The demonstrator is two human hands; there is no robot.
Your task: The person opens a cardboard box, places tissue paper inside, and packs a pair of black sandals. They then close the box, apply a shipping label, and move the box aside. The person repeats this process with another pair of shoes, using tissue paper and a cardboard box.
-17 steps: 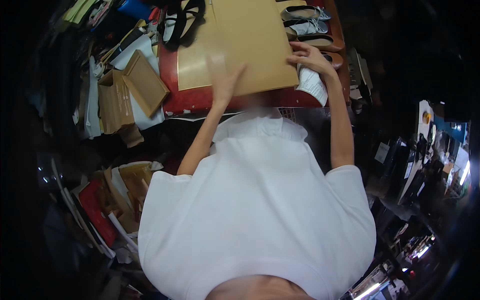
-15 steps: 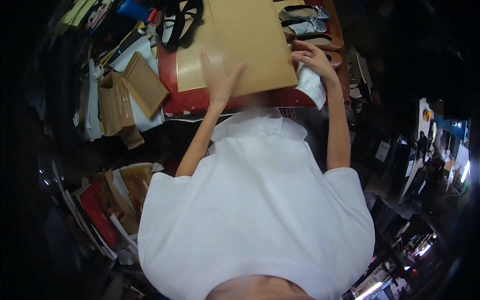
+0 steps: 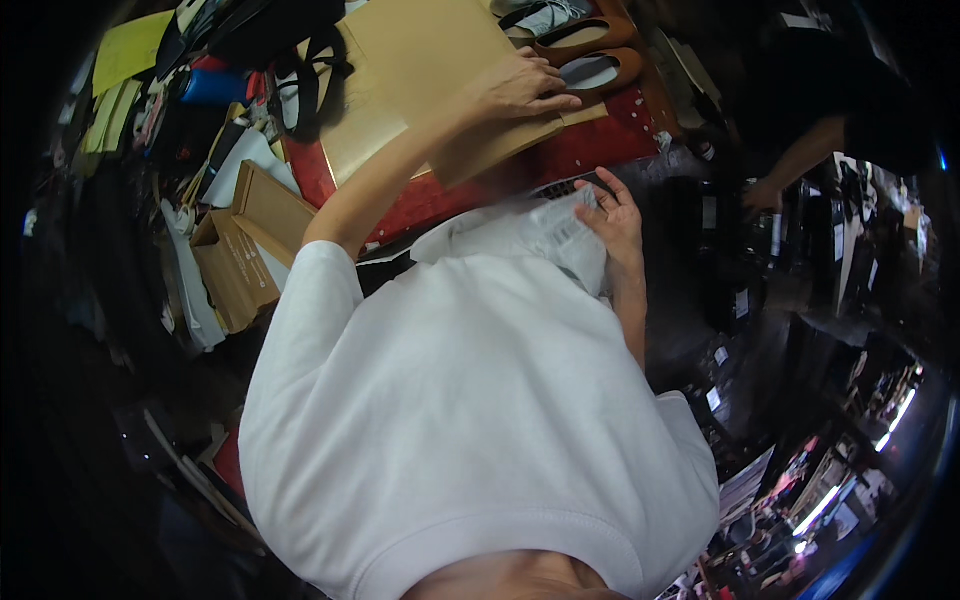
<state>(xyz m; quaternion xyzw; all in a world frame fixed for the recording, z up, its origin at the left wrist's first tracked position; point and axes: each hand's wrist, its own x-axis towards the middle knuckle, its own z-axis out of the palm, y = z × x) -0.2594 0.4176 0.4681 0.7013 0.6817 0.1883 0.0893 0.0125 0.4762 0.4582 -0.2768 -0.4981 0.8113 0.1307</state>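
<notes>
My left hand [image 3: 522,86] lies across the right part of a flat brown cardboard piece [image 3: 425,60], its fingers spread toward the shoes and its thumb apart. Closer to my body, my right hand [image 3: 617,218] pinches a white printed paper slip [image 3: 568,222], blurred and hanging in front of my shirt. Beside my left fingertips, a brown flat shoe [image 3: 625,68] rests on the red-topped table [image 3: 640,125]. Black strappy sandals [image 3: 322,75] are at the cardboard's left side.
An open brown shoebox [image 3: 235,270] with its lid tilted stands left of the table. Behind it are a blue object [image 3: 215,87] and yellow-green sheets [image 3: 125,60]. Another person's arm [image 3: 800,165] reaches among dark packages at the right.
My left hand has crossed rightward over the cardboard toward the shoes. My right hand has come down toward my body with the paper slip. The view has shifted, and another person's arm now shows.
</notes>
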